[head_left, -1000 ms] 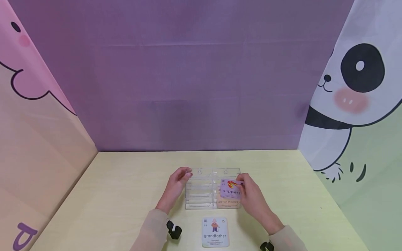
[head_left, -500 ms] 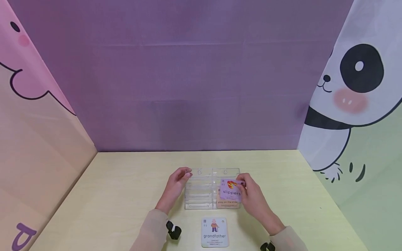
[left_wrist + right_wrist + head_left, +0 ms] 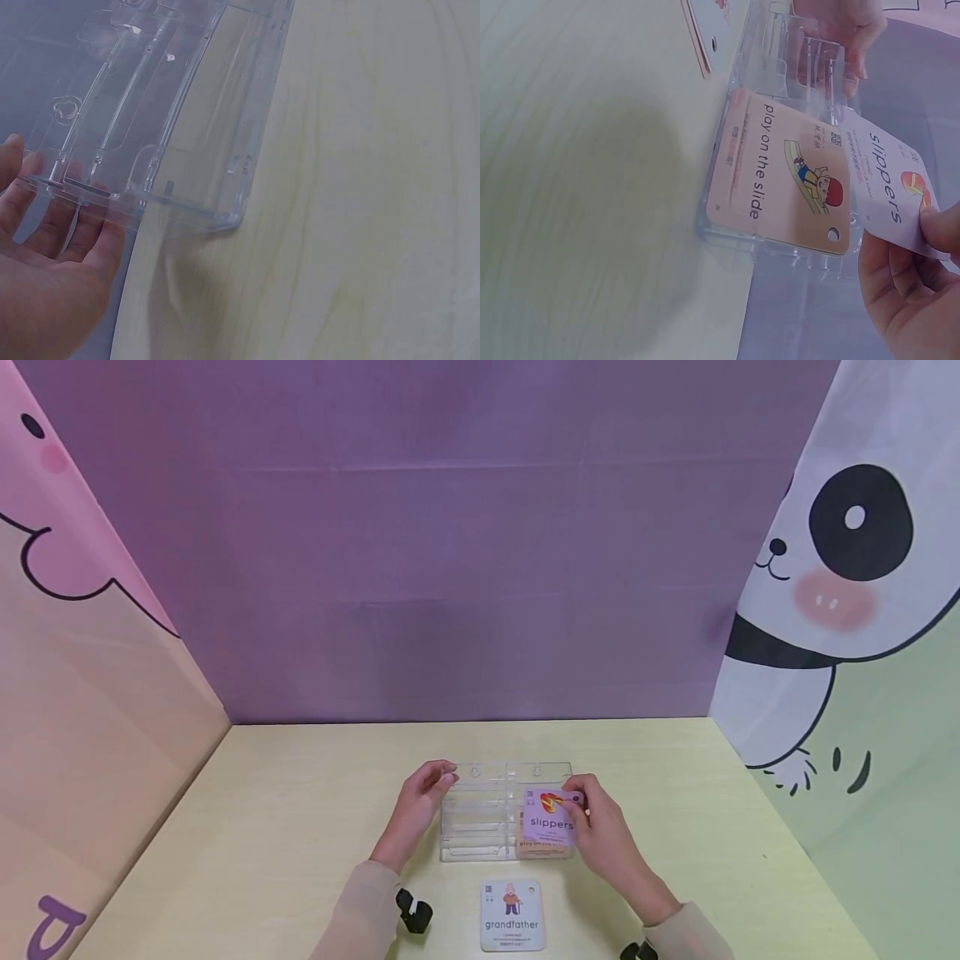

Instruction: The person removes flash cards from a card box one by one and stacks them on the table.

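Observation:
A clear plastic card rack (image 3: 476,817) with two columns of stepped slots is held up at the middle of the table. My left hand (image 3: 415,810) grips its upper left edge, thumb in front and fingers behind. Between thumb and fingers my right hand (image 3: 609,837) pinches the corner of a purple "slippers" card (image 3: 545,828), over the rack's right column. An orange "play on the slide" card (image 3: 780,176) sits in that column's lowest slot, partly covered by the slippers card in the head view. Whether the slippers card's lower edge is in a slot, I cannot tell.
A white "grandfather" card (image 3: 512,916) lies face up on the pale wooden table (image 3: 300,827), in front of the rack. Behind the table rises a purple cloth wall (image 3: 472,568), with printed side walls left and right. Black wrist-worn devices (image 3: 414,912) sit at both sleeves.
The slippers card has slid slightly downward and now covers more of the orange card. My left hand and the rack have stayed nearly still.

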{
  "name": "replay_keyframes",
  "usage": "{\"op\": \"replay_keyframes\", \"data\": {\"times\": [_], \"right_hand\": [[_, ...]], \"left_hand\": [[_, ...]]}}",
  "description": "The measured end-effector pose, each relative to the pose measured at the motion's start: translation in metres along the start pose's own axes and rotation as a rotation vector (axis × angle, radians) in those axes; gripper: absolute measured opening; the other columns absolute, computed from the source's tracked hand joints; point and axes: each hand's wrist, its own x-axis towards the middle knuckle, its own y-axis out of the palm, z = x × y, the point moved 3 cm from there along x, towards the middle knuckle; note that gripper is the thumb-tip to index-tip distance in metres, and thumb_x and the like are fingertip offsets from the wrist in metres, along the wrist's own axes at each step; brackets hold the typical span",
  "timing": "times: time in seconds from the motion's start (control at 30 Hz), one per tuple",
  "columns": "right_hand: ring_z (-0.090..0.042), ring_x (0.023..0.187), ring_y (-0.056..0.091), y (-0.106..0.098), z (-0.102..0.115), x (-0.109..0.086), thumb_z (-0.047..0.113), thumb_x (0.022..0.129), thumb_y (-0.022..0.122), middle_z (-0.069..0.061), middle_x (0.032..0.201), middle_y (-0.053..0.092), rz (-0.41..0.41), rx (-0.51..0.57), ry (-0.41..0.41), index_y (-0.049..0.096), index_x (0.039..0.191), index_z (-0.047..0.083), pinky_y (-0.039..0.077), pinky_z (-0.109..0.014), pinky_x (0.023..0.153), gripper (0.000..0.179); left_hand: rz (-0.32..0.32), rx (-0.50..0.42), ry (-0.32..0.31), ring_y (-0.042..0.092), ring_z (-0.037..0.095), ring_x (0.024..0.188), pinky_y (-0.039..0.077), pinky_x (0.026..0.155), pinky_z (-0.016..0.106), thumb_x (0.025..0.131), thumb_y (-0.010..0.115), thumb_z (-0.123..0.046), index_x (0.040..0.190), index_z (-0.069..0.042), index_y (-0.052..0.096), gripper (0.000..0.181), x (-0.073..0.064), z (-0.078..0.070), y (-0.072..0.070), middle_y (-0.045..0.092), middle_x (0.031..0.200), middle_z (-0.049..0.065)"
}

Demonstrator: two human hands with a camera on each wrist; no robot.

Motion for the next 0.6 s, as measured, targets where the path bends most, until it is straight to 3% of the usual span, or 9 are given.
{"op": "replay_keyframes", "data": {"times": [0.23, 0.6], "right_hand": [[-0.021, 0.083, 0.053, -0.0013, 0.0034, -0.0009, -0.009, 0.096, 0.061, -0.009, 0.094, 0.058, -0.006, 0.024, -0.007, 0.053, 0.112, 0.004, 0.046, -0.022, 0.061, 0.023], [-0.021, 0.082, 0.053, 0.0005, 0.0059, -0.0028, -0.009, 0.095, 0.062, -0.006, 0.094, 0.057, 0.003, 0.042, 0.006, 0.054, 0.113, 0.005, 0.046, -0.022, 0.061, 0.024]], "left_hand": [[-0.003, -0.017, -0.022, 0.061, 0.028, 0.12, 0.04, 0.11, 0.05, 0.105, 0.056, -0.016, 0.127, 0.0, 0.061, 0.028, 0.0009, -0.0004, 0.0, 0.067, 0.125, 0.018], [-0.001, -0.016, -0.007, 0.061, 0.03, 0.12, 0.041, 0.11, 0.051, 0.106, 0.056, -0.016, 0.127, 0.003, 0.06, 0.028, -0.0008, -0.0016, 0.0004, 0.066, 0.125, 0.021]]}}
